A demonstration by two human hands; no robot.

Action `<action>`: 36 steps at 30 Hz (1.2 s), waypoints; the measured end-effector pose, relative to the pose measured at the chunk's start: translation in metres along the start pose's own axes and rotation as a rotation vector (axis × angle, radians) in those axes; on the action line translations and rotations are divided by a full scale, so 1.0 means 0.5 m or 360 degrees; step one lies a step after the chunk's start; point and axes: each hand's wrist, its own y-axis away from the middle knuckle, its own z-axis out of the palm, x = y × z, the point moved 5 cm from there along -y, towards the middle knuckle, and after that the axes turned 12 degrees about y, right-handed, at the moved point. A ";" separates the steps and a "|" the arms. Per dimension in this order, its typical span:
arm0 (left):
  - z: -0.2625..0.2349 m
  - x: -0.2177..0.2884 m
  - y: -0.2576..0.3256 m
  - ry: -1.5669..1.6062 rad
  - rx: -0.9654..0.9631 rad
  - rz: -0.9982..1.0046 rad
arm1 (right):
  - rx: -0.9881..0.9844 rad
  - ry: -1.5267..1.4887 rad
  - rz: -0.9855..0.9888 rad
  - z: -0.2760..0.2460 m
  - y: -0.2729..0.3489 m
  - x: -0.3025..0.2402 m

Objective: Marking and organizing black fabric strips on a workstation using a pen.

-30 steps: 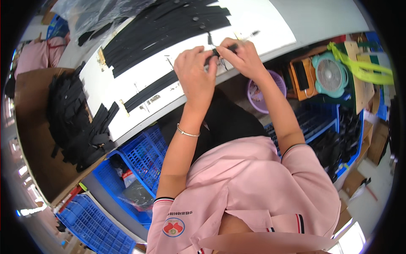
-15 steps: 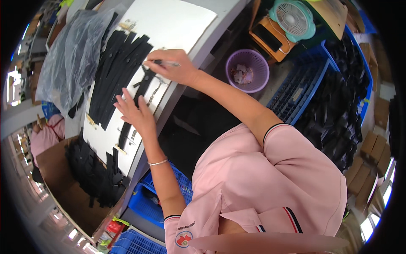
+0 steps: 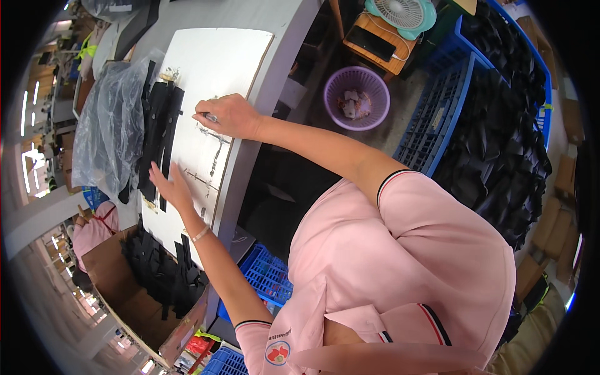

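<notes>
A slim pen-like tool [image 3: 210, 117], partly hidden by the fingers, is gripped in my right hand [image 3: 232, 117] over the white board [image 3: 219, 59]. My left hand [image 3: 174, 189] is open with its fingers apart, at the lower part of the black fabric strips [image 3: 160, 122]. These lie side by side in a stack along the board's left side. Whether the left fingertips press on them I cannot tell. Dark marks [image 3: 217, 153] show on the bare board between my hands.
Clear plastic sheeting [image 3: 106, 125] lies left of the strips. Below stands a cardboard box [image 3: 103, 265] with black strips inside. Right of the bench are a purple basket [image 3: 331, 103], a wooden stool [image 3: 394, 62] with a phone [image 3: 370, 42] and fan [image 3: 406, 14], and blue crates [image 3: 437, 119].
The strip that lay on the board near my right hand is gone from there. My left hand has moved left onto the stack's lower part. The view has shifted.
</notes>
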 end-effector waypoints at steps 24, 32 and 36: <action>-0.216 -0.069 0.252 -0.0432 0.0496 0.0215 | -0.0149 -0.0087 0.0193 0.012 0.002 -0.003; -0.004 0.178 0.163 0.0353 0.0152 0.0227 | -0.0070 -0.0135 0.0073 0.006 -0.006 -0.002; 0.056 0.201 0.165 0.0336 0.0058 0.0324 | -0.0168 -0.0197 0.0222 0.011 -0.004 -0.015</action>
